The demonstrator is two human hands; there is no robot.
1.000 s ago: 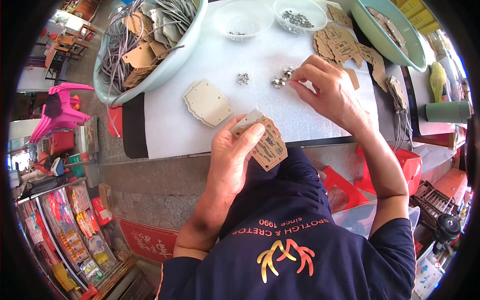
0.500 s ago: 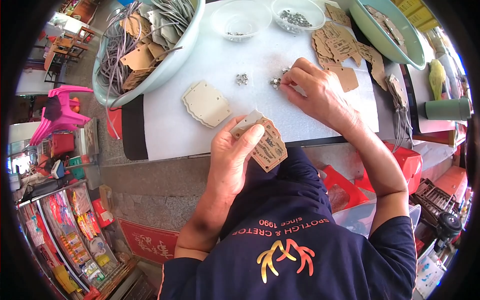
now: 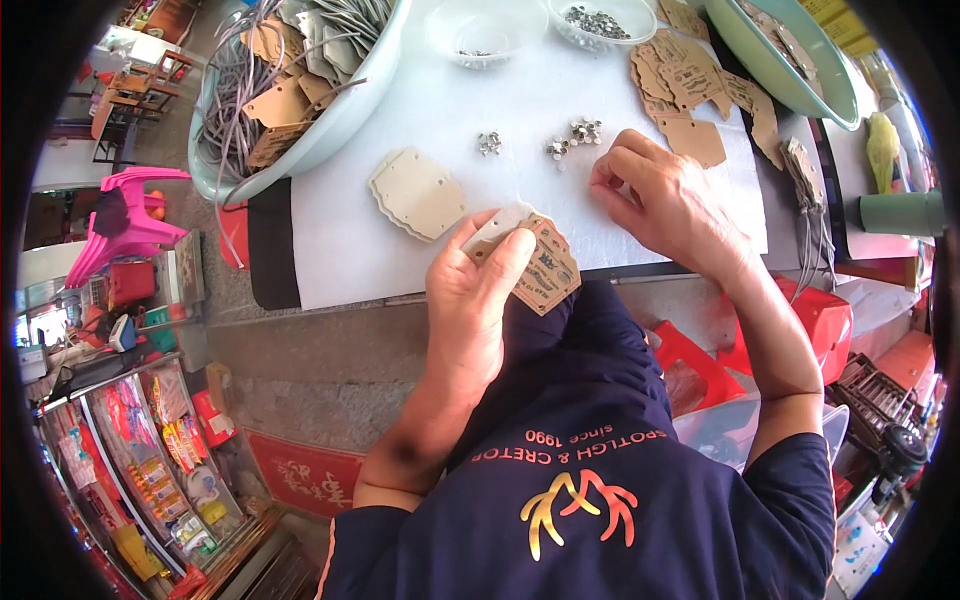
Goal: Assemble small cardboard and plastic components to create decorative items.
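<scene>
My left hand [image 3: 472, 295] grips a brown printed cardboard tag [image 3: 548, 268] together with a pale one behind it, thumb on top, just past the table's near edge. My right hand [image 3: 672, 198] hovers over the white sheet with its fingertips pressed together; anything between them is hidden. Just beyond it lies a loose group of small silvery metal fasteners [image 3: 575, 137]. A smaller cluster of fasteners [image 3: 489, 144] sits to its left. Near my left hand a stack of pale cardboard tags [image 3: 416, 194] rests on the sheet.
A pale green basin [image 3: 205, 165] of tags and grey cords stands at the left. Two clear bowls [image 3: 470, 57] with fasteners are at the back. Brown tags [image 3: 690, 138] lie at the right, near another green basin [image 3: 835, 105]. A red stool [image 3: 690, 365] stands below the table.
My right hand has drawn back from the fastener group toward the near right, uncovering it, with fingertips together. My left hand keeps its hold on the tags. The view has shifted slightly.
</scene>
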